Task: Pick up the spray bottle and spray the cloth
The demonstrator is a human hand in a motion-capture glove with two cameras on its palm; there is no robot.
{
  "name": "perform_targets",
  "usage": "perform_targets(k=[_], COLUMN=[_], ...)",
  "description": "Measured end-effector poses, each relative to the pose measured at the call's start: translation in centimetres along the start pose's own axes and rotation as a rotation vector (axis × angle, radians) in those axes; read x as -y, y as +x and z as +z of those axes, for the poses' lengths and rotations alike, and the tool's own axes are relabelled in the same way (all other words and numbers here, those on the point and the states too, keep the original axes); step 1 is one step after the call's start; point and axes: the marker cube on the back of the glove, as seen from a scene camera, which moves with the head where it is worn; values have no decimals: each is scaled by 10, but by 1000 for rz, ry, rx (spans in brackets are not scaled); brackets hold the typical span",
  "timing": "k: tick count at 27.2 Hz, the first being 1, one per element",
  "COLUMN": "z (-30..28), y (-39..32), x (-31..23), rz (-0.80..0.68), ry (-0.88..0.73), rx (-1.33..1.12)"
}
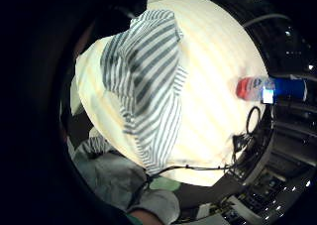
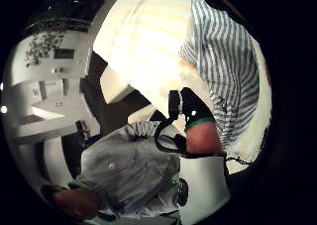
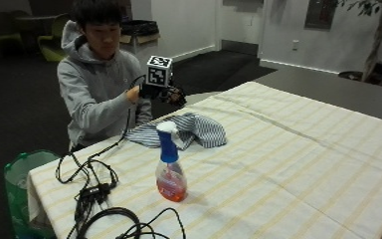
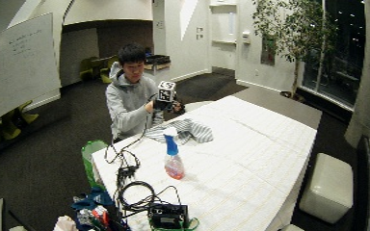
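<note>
A spray bottle (image 3: pixel 169 169) with a blue neck, white trigger head and orange liquid stands upright on the striped tablecloth, near the front. Behind it, by the table's far edge, lies a crumpled blue-and-white striped cloth (image 3: pixel 191 130). My gloved right hand (image 3: pixel 152 91) is raised in the air above that edge, just behind the cloth and well away from the bottle, holding nothing. The person's other hand (image 3: pixel 176 96) is close beside it. Both palm views look down on the cloth (image 1: pixel 146 81) (image 2: pixel 223 66); the bottle (image 1: pixel 267 88) shows farther off on the table.
Black cables (image 3: pixel 91 191) trail from the hand across the table's left corner. A green bin (image 3: pixel 19 174) stands on the floor beside that corner. The table (image 3: pixel 297 164) stretches wide to the right of the bottle. A black bag (image 4: pixel 169 216) sits at the near end.
</note>
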Motion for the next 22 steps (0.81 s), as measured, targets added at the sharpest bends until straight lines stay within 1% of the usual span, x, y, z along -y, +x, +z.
perform_targets(k=[6, 11, 17, 22], z=[-3, -12, -24, -29], y=[4, 11, 20, 31], x=[0, -3, -13, -30], rz=[5, -27, -63, -72], ry=[13, 70, 176, 329], rx=[14, 39, 62, 90])
